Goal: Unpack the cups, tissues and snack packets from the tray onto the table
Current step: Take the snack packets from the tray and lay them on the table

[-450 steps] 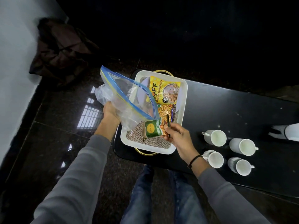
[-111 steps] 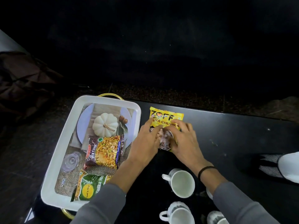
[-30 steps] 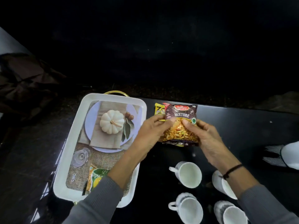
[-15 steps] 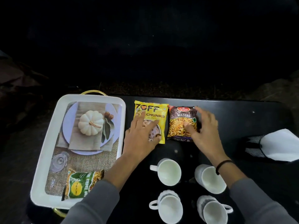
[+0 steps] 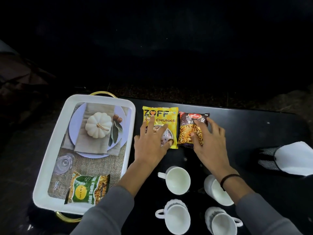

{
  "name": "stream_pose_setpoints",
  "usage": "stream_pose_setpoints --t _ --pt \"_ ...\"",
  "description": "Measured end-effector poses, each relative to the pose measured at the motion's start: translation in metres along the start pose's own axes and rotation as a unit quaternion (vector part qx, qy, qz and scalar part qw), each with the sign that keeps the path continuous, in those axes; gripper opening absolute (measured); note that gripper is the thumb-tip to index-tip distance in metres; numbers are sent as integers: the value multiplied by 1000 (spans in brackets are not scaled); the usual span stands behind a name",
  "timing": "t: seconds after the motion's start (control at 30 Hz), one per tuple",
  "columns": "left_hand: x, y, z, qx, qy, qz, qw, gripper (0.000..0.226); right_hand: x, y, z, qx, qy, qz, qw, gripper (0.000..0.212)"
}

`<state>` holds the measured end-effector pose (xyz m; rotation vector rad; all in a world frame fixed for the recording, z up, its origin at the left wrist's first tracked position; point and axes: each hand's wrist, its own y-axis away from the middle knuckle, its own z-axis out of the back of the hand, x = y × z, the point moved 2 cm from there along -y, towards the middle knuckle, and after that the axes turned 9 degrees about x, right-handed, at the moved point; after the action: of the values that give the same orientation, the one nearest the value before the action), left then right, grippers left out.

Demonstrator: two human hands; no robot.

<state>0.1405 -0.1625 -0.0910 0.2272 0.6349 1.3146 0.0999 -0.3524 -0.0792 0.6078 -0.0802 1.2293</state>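
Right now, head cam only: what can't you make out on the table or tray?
- Yellow packet: lower text and picture covered by the left hand.
- Dark mixture packet: name half covered by the right hand.
- Back right cup: handle out of sight, the right forearm crosses it.
- White item at the right: cut off by the frame edge, cannot confirm it is tissues.
- Room beyond the table: too dark.

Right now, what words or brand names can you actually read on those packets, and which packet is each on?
"ZOFF" and "CHUNKS": yellow packet on the table, under the left hand.
"MIX", rest covered: dark packet under the right hand; its red logo is too blurred.
"Let's Try", only roughly legible: green packet in the white tray; its other print is too small.
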Motion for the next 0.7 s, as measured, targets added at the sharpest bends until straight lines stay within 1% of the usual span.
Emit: stream_pose_setpoints --t 0.13,0.27,0.37,0.53,0.63,0.7 --pt "1 4 5 -26 6 -13 1000 65 16 3 3 -17 2 19 1000 41" --pt "8 14 16 -45 33 -18 998 64 45 9 5 -31 -11 72 997 33" --pt "23 23 28 -54 47 -10 997 62 74 12 1 -26 -18 127 991 30" --pt "69 49 45 -60 66 42 995 61 130 25 -21 18 -59 197 978 19" --pt "107 73 51 -60 122 77 988 50 162 37 -41 69 -63 228 969 17" --pt "136 90 52 -60 160 100 980 46 180 47 -56 116 -68 237 962 18"
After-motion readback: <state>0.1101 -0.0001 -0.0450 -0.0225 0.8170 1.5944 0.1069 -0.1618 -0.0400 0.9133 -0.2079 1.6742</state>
